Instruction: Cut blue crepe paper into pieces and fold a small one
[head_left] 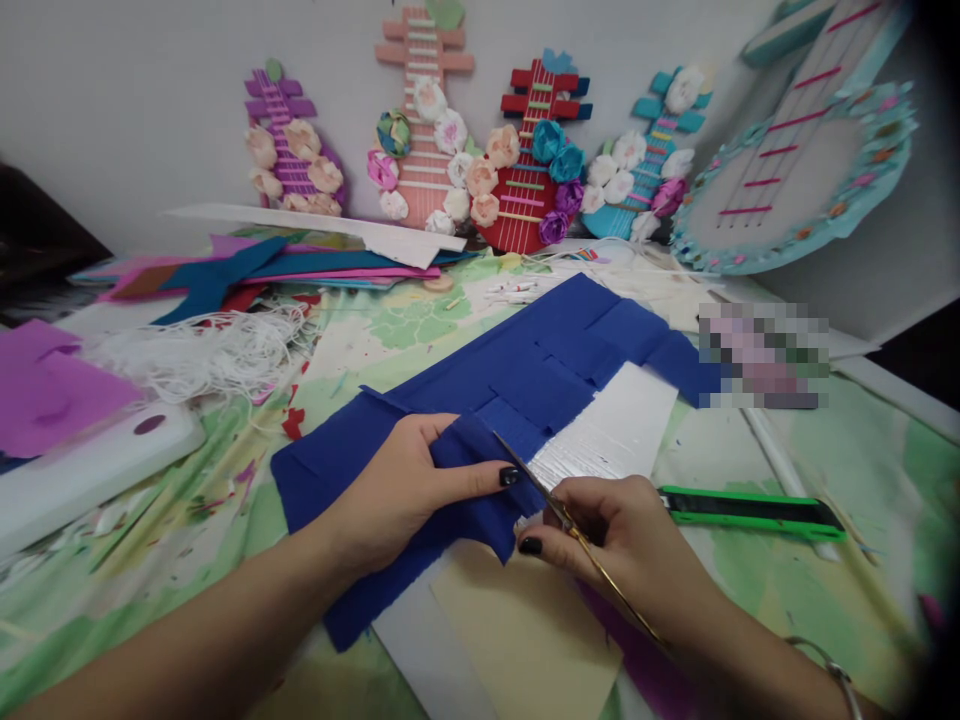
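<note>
My left hand (401, 485) pinches a fold of dark blue crepe paper (525, 365) that lies across the table over a white foam board (615, 425). My right hand (626, 545) grips thin gold-handled scissors (536, 485). Their blades point up and left, with the tips at the edge of the blue fold just beside my left thumb. A cream sheet (525, 640) lies under both hands.
A green utility knife (754, 510) lies right of my right hand. White string (210, 355) is tangled at left, by purple paper (45, 385) and a white tray (82, 470). Paper guitars with flowers (517, 170) lean on the back wall. Coloured sheets (247, 270) pile behind.
</note>
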